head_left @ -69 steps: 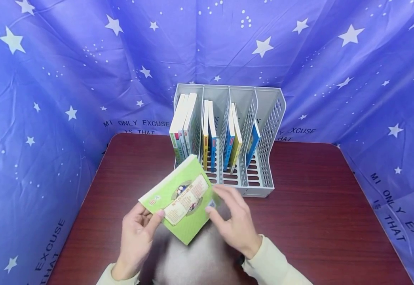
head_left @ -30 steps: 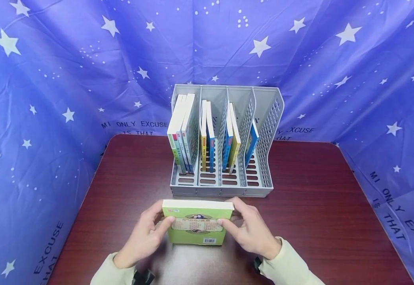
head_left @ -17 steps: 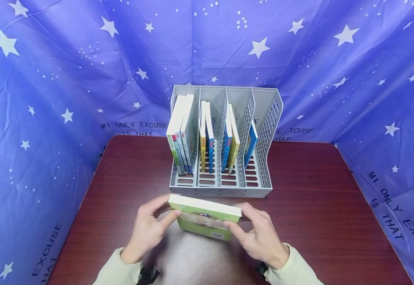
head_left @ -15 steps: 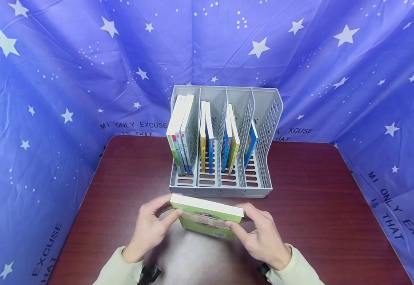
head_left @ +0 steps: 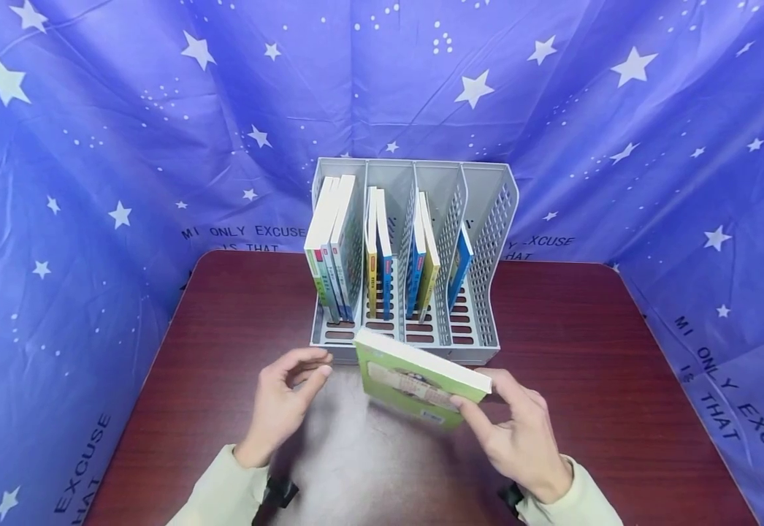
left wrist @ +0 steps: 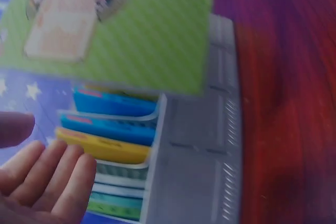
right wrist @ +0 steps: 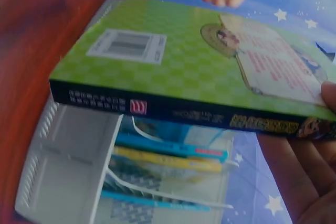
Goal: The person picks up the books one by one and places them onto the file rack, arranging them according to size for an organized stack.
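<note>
My right hand (head_left: 523, 435) pinches a green book (head_left: 415, 387) at its right end, thumb on the green cover. The book is tilted above the table, in front of the grey file rack (head_left: 405, 354). In the right wrist view its dark spine (right wrist: 184, 115) and a barcode on the cover show. My left hand (head_left: 286, 398) is off the book, just left of it, with fingers loosely bent and nothing between them. The left wrist view shows the left fingers (left wrist: 52, 177) apart from the green book (left wrist: 147, 40).
The rack has several compartments. White-edged books (head_left: 332, 248) stand in the leftmost, a yellow and a blue book (head_left: 387, 285) in the second, a blue and a yellow book (head_left: 429, 277) in the third, one blue book (head_left: 461, 267) in the rightmost. A starry curtain (head_left: 382, 80) surrounds the red-brown table (head_left: 573, 329).
The green book was turned level, then moved right and toward the rack, its left end rising. My left hand has let go of it; my right hand keeps its grip.
</note>
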`<state>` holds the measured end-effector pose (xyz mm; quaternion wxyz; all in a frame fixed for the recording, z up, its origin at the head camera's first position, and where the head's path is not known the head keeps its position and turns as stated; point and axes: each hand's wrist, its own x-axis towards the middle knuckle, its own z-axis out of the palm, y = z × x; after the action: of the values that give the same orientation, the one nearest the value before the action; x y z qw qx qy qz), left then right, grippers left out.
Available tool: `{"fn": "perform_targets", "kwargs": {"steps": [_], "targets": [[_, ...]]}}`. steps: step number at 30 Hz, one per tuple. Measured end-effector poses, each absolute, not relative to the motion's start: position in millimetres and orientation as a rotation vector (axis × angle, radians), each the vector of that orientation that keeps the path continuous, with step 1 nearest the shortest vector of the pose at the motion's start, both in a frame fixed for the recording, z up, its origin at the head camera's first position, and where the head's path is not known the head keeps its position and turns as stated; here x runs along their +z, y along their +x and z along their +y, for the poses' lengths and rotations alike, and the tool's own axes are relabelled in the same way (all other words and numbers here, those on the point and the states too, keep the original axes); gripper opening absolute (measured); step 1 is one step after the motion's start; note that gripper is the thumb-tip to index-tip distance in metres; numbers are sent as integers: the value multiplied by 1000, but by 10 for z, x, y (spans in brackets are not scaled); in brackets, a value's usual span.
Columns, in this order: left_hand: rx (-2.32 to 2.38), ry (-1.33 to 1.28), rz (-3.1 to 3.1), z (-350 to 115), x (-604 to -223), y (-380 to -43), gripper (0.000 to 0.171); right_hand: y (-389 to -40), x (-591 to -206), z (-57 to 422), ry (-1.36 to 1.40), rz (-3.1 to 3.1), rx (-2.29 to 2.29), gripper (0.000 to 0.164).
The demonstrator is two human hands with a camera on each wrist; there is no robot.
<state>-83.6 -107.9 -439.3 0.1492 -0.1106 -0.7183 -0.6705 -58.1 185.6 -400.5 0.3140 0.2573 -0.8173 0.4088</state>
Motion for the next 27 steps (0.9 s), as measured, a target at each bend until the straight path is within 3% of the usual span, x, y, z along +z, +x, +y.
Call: {"fn": "perform_targets", "kwargs": {"steps": [9,18,27], "targets": [[-1751,40,-2118,-1166,-4717,-1123,21,-604,-3900,2061,464,-2014,1066,34],[-1689,194,-2220,-1136,-4960,-1309,31,-644,-3755,2220,268,-1984,1062,38],[-1630,320,-2270,-1053,-5020,-1381,23,-729,-3730,2351,102,-1992,928,35]]}}
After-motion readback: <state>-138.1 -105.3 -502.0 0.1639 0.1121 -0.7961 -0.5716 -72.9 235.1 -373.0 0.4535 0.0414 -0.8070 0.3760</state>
